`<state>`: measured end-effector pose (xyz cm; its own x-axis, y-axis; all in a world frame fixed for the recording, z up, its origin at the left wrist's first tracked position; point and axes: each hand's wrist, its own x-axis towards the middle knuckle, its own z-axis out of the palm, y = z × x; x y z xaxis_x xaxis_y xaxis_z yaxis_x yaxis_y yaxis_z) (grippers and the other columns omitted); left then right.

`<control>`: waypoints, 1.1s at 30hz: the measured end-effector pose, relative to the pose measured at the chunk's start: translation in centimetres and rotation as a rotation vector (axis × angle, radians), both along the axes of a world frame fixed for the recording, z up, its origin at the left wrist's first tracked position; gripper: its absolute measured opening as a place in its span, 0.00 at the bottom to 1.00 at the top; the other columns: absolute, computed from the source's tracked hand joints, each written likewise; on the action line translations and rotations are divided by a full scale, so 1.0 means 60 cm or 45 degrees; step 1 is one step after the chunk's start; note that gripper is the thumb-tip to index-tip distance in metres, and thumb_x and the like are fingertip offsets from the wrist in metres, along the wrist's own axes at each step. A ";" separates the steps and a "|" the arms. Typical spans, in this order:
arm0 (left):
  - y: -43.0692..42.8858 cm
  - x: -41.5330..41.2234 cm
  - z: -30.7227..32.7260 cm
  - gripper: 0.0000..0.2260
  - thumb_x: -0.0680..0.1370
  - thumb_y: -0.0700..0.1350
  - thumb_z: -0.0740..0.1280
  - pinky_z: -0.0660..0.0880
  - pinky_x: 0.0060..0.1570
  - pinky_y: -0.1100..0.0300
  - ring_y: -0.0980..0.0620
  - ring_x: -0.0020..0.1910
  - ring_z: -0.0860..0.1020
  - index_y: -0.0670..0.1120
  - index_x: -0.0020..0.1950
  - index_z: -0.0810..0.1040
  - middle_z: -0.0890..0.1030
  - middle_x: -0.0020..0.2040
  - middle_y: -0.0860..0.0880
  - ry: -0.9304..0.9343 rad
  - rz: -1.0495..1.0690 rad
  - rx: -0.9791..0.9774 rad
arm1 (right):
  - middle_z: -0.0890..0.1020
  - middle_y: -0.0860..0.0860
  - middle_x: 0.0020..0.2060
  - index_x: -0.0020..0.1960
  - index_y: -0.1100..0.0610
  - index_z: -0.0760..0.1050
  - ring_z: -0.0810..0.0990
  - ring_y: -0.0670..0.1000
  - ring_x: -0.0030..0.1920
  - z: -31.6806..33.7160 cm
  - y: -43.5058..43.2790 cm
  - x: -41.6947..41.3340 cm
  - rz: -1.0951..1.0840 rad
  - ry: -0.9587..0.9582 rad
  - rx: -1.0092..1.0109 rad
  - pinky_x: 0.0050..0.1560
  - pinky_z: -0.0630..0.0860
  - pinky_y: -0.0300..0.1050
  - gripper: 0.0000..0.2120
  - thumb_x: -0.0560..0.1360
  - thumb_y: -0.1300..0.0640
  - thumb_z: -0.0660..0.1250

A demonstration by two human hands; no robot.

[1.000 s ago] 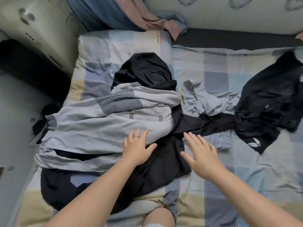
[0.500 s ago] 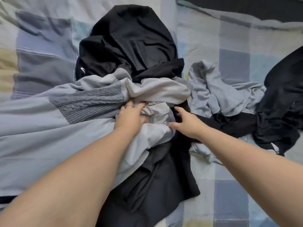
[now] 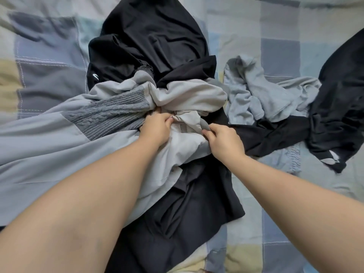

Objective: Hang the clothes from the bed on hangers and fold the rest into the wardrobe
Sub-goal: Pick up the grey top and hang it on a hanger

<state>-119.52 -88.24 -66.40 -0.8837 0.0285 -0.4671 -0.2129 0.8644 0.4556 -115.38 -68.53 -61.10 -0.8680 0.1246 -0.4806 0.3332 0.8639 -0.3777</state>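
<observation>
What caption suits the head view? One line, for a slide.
Left hand and right hand grip the bunched grey jacket lying over black clothes on a checked bedsheet.

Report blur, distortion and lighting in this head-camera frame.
Head view: motion blur smears the checked bedsheet at top left, while the left hand and right hand gripping the grey jacket look sharp. Head view: wide-angle stretch swells the forearms toward the bottom corners. Head view: soft, even light, no glare; folds of the black garment are readable.
</observation>
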 end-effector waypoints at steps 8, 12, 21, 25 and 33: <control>0.054 0.169 0.138 0.15 0.85 0.49 0.57 0.52 0.77 0.43 0.41 0.80 0.52 0.50 0.65 0.80 0.59 0.81 0.52 -0.033 0.124 0.248 | 0.66 0.45 0.28 0.33 0.55 0.66 0.64 0.44 0.31 0.182 0.041 0.141 -0.259 0.017 -0.546 0.34 0.60 0.44 0.19 0.81 0.56 0.65; 0.097 0.292 0.241 0.14 0.85 0.46 0.57 0.51 0.77 0.52 0.42 0.80 0.55 0.47 0.62 0.81 0.66 0.79 0.50 -0.098 0.178 0.392 | 0.65 0.40 0.26 0.33 0.54 0.66 0.63 0.41 0.29 0.278 0.088 0.252 -0.411 -0.093 -0.698 0.30 0.59 0.38 0.18 0.80 0.54 0.66; 0.219 0.474 0.453 0.17 0.85 0.49 0.59 0.64 0.37 0.53 0.47 0.42 0.74 0.50 0.36 0.69 0.74 0.35 0.54 -0.183 -0.024 0.527 | 0.83 0.54 0.34 0.40 0.57 0.81 0.78 0.44 0.36 0.467 0.206 0.468 -0.740 0.161 -0.845 0.38 0.74 0.40 0.08 0.78 0.60 0.69; 0.296 0.532 0.510 0.17 0.85 0.48 0.59 0.64 0.34 0.62 0.57 0.35 0.71 0.50 0.36 0.67 0.74 0.32 0.56 -0.034 -0.169 0.557 | 0.83 0.62 0.40 0.45 0.63 0.78 0.78 0.52 0.40 0.518 0.283 0.567 -0.930 0.348 -0.987 0.45 0.73 0.52 0.06 0.77 0.61 0.71; 0.473 0.736 0.633 0.16 0.84 0.46 0.61 0.66 0.37 0.66 0.63 0.35 0.72 0.53 0.36 0.71 0.76 0.33 0.63 0.210 -0.260 0.691 | 0.85 0.55 0.40 0.48 0.49 0.83 0.82 0.54 0.42 0.654 0.447 0.805 -0.914 0.562 -1.225 0.46 0.77 0.49 0.09 0.78 0.62 0.69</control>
<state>-75.38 -59.84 -28.43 -0.8948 0.4014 -0.1953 0.0444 0.5153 0.8559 -67.09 -41.69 -21.83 -0.8590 0.3939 -0.3272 0.2963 -0.1387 -0.9450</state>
